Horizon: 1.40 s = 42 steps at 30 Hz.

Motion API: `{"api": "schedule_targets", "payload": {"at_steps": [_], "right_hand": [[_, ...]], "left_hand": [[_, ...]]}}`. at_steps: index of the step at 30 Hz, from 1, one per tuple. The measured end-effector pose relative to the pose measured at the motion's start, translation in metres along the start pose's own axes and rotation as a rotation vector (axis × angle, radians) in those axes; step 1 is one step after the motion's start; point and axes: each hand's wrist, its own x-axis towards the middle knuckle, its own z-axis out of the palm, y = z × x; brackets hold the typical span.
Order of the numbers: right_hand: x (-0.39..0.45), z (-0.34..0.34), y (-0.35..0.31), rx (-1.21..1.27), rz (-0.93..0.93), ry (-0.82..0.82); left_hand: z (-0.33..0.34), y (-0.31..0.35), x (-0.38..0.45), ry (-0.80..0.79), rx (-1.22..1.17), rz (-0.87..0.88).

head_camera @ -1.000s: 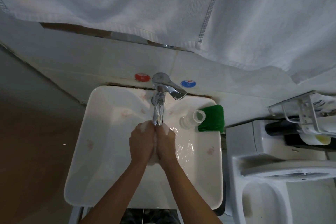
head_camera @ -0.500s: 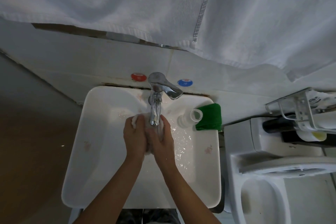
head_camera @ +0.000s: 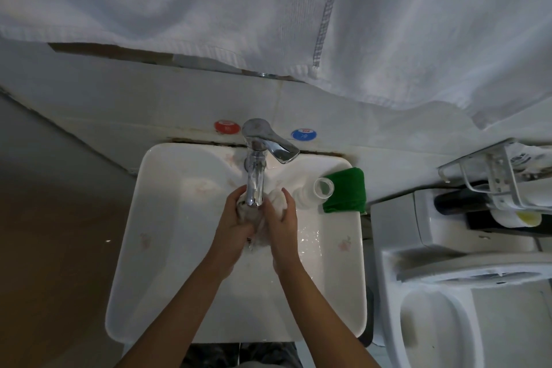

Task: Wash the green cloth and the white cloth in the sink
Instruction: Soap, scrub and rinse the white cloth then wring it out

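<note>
Both hands are working the white cloth (head_camera: 276, 200) under the faucet (head_camera: 255, 185), over the far middle of the sink (head_camera: 155, 248). Left hand (head_camera: 236, 224) is curling around the bunched cloth from the left; right hand (head_camera: 282, 221) is wrapping it from the right, fingers closing over the top. Green cloth (head_camera: 346, 191) is sitting folded on the far-right sink rim, just beside a small clear bottle (head_camera: 313, 193) lying on its side, not yet in the basin. My read: 1 of 2 cloths is in progress. To do this well, I'd be keeping the bundle directly below the spout, rubbing cloth against cloth, turning it so every fold gets water, and staying low to limit splash
</note>
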Motion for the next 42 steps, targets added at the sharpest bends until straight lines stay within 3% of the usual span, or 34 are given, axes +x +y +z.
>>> {"api": "schedule_targets", "payload": {"at_steps": [7,16,23,26,29,33,40,42], "right_hand": [[0.002,0.004,-0.003,-0.017,-0.03,-0.025],[-0.009,0.015,-0.001,-0.137,-0.062,0.028],[-0.004,0.014,0.003,-0.08,-0.008,0.079],[0.003,0.015,0.001,-0.02,0.01,0.118],[0.011,0.011,-0.005,0.06,0.001,0.141],[0.012,0.002,-0.013,0.059,0.023,0.034],[0.001,-0.005,-0.019,-0.071,-0.071,-0.277],[-0.003,-0.009,-0.025,-0.083,-0.125,-0.285]], "left_hand": [[0.008,0.001,0.001,0.045,0.012,0.048],[0.02,-0.012,0.006,0.411,0.364,0.094],[0.016,-0.017,0.017,0.364,0.301,0.029],[0.009,-0.015,0.021,0.229,0.27,-0.024],[0.002,-0.009,0.013,0.089,0.062,-0.003],[-0.007,-0.017,0.008,0.052,0.186,0.094],[-0.008,-0.015,0.011,0.26,0.288,0.031],[-0.007,-0.018,0.013,0.296,0.367,0.026]]}}
